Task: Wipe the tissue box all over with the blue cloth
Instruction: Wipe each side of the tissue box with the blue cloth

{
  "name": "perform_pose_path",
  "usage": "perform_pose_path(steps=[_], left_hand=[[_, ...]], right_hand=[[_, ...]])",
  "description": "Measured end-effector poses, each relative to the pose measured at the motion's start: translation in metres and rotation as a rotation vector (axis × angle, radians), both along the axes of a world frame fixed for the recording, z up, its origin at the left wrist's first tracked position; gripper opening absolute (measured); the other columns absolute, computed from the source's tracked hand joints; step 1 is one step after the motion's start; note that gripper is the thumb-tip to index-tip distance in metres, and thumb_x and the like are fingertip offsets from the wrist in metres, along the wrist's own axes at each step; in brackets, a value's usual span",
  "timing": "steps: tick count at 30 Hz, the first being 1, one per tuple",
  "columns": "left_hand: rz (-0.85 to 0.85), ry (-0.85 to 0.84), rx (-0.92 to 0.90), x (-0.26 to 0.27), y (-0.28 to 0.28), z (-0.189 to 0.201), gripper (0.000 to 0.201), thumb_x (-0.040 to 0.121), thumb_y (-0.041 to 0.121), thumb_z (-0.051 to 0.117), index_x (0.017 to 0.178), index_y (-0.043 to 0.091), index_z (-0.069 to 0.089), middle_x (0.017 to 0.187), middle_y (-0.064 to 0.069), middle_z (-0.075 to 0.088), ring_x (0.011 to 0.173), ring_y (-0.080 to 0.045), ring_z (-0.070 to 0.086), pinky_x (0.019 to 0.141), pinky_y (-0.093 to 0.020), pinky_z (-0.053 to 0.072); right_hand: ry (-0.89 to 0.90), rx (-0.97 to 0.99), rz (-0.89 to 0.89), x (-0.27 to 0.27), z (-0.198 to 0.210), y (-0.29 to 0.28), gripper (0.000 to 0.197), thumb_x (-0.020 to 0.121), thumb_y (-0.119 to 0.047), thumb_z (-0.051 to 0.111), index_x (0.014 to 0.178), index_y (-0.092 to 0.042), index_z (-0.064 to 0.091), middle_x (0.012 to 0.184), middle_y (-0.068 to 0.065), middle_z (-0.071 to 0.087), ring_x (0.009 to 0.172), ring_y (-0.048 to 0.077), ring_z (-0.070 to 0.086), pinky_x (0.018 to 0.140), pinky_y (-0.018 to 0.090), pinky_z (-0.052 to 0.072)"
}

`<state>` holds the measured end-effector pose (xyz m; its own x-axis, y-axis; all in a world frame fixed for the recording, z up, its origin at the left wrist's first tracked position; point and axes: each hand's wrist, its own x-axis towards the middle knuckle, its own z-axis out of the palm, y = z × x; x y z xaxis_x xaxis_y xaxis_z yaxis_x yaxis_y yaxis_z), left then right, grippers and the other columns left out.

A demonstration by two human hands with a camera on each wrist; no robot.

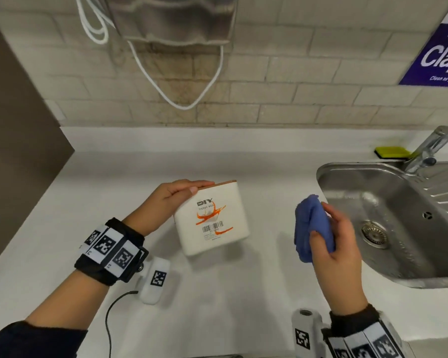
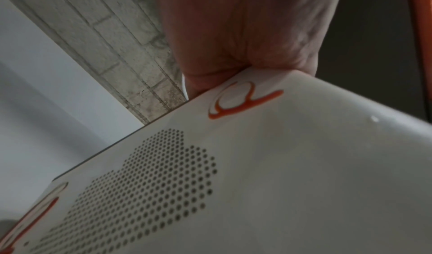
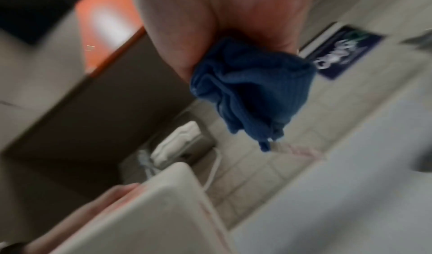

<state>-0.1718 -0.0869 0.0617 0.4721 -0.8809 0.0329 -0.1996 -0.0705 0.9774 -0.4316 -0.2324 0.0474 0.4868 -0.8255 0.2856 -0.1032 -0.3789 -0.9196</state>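
The left hand [image 1: 171,200] grips the white tissue box [image 1: 212,218] by its orange-edged top, tilted above the white surface [image 1: 230,293] (label side up). Right of the box, apart from it, the right hand [image 1: 334,244] clutches the bunched blue cloth [image 1: 308,226], beside the sink [image 1: 347,171].

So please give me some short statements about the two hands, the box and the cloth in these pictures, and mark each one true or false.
1. The left hand holds the tissue box at its upper edge. True.
2. The blue cloth is pressed flat on the box. False: it is bunched in the right hand, apart from the box.
3. The sink lies to the right of the box. True.
4. The label with a barcode faces the head camera. True.
5. The sponge lies inside the sink basin. False: it sits behind the rim, beside the tap.
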Motion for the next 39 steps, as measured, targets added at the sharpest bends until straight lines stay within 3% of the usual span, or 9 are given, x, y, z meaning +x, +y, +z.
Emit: perform_pose_path(steps=[5, 7, 9, 12, 17, 22, 26, 32, 39], left_hand=[[0.0, 0.035, -0.001, 0.004, -0.001, 0.003, 0.027, 0.095, 0.018, 0.045, 0.112, 0.024, 0.065, 0.1, 0.013, 0.072, 0.098, -0.004, 0.065, 0.079, -0.011, 0.047], [0.011, 0.049, -0.015, 0.005, -0.003, 0.003, 0.029, 0.096, 0.013, 0.041, 0.111, 0.021, 0.065, 0.104, 0.009, 0.071, 0.096, -0.004, 0.065, 0.079, -0.012, 0.047], [0.028, 0.063, -0.033, 0.007, -0.003, 0.002, 0.029, 0.096, 0.009, 0.04, 0.099, 0.021, 0.066, 0.086, 0.013, 0.073, 0.082, 0.002, 0.065, 0.073, -0.009, 0.046], [0.031, 0.045, -0.038, 0.01, -0.004, 0.001, 0.032, 0.096, 0.007, 0.038, 0.084, 0.022, 0.064, 0.07, 0.019, 0.07, 0.071, 0.005, 0.061, 0.069, -0.008, 0.044], [-0.017, 0.074, -0.035, 0.018, -0.005, -0.002, 0.026, 0.097, 0.012, 0.041, 0.097, 0.019, 0.066, 0.085, 0.013, 0.07, 0.078, 0.002, 0.063, 0.072, -0.011, 0.046], [-0.12, 0.135, -0.041, 0.024, -0.005, 0.004, 0.03, 0.099, 0.016, 0.036, 0.112, 0.024, 0.063, 0.103, 0.021, 0.071, 0.106, 0.0, 0.062, 0.086, -0.01, 0.043], [-0.133, 0.116, -0.006, 0.03, -0.006, 0.007, 0.033, 0.099, 0.019, 0.035, 0.121, 0.023, 0.059, 0.124, 0.014, 0.062, 0.115, -0.003, 0.057, 0.089, -0.01, 0.042], [-0.108, 0.092, 0.01, 0.03, -0.006, 0.009, 0.032, 0.098, 0.021, 0.036, 0.112, 0.034, 0.063, 0.104, 0.023, 0.071, 0.104, -0.002, 0.063, 0.083, -0.011, 0.046], [-0.088, 0.079, -0.005, 0.027, -0.006, 0.008, 0.031, 0.098, 0.02, 0.037, 0.111, 0.032, 0.063, 0.102, 0.027, 0.07, 0.103, 0.001, 0.062, 0.083, -0.01, 0.045]], right_hand=[[-0.15, -0.319, 0.161, 0.068, 0.034, 0.038, 0.055, 0.078, -0.016, 0.048, 0.117, -0.054, 0.04, 0.109, -0.039, 0.048, 0.099, -0.011, 0.049, 0.083, 0.007, 0.04], [-0.083, -0.413, 0.185, 0.091, 0.025, 0.048, 0.048, 0.081, -0.019, 0.047, 0.124, -0.039, 0.043, 0.116, -0.032, 0.048, 0.101, -0.003, 0.046, 0.089, 0.025, 0.043], [0.071, -0.433, 0.192, 0.107, 0.01, 0.057, 0.05, 0.086, -0.032, 0.043, 0.135, -0.027, 0.036, 0.133, -0.015, 0.044, 0.117, 0.012, 0.039, 0.1, 0.039, 0.034], [0.275, -0.532, 0.249, 0.12, -0.005, 0.063, 0.055, 0.091, -0.039, 0.035, 0.144, -0.029, 0.022, 0.151, -0.008, 0.028, 0.143, 0.017, 0.012, 0.116, 0.042, 0.008], [0.323, -0.632, 0.31, 0.126, -0.005, 0.062, 0.05, 0.093, -0.033, 0.032, 0.142, -0.03, 0.03, 0.152, -0.004, 0.028, 0.145, 0.017, 0.003, 0.117, 0.041, 0.001], [0.232, -0.694, 0.484, 0.129, -0.004, 0.053, 0.04, 0.088, -0.027, 0.04, 0.127, -0.023, 0.052, 0.144, -0.006, 0.041, 0.142, 0.019, 0.021, 0.118, 0.038, 0.004], [0.221, -0.785, 0.617, 0.131, -0.002, 0.042, 0.034, 0.085, -0.043, 0.053, 0.115, -0.027, 0.054, 0.131, 0.0, 0.057, 0.133, 0.02, 0.035, 0.115, 0.03, 0.011], [0.071, -0.882, 0.712, 0.128, -0.013, 0.03, 0.034, 0.081, -0.046, 0.063, 0.102, -0.02, 0.067, 0.121, -0.002, 0.062, 0.118, 0.02, 0.05, 0.103, 0.035, 0.035], [0.122, -0.857, 0.729, 0.106, -0.017, 0.027, 0.033, 0.084, -0.057, 0.052, 0.099, -0.029, 0.061, 0.108, -0.011, 0.055, 0.094, 0.015, 0.048, 0.089, 0.027, 0.035]])
